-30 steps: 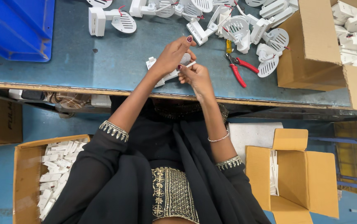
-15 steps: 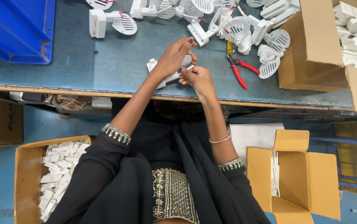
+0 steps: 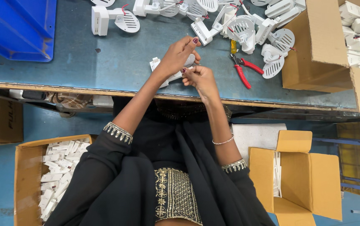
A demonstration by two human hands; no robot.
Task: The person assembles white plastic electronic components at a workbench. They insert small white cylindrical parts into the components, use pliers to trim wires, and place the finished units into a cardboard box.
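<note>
A small white plastic part with a round slotted face is sitting between the two hands, just above the near edge of the blue-grey worktable. The left hand is curling over it from the left, fingers bent and pressed against its top, with the index finger and thumb closing toward each other. The right hand is meeting it from the near side, its fingertips pinching together at the part's edge; whether they are holding a wire or a tab of the part is too small to tell. The two hands are touching or nearly touching at the fingertips.

Just right of the hands, a pair of red-handled pliers is lying on the table. Farther back and to the right, a heap of similar white slotted parts with thin red wires is spreading across the far side of the table, and one more such part is lying apart on the far left. A blue bin is occupying the far left corner. At the right edge, an open cardboard box is holding more white pieces. Below the table, a carton of white strips is standing on the floor at the left, and another open carton at the right.
</note>
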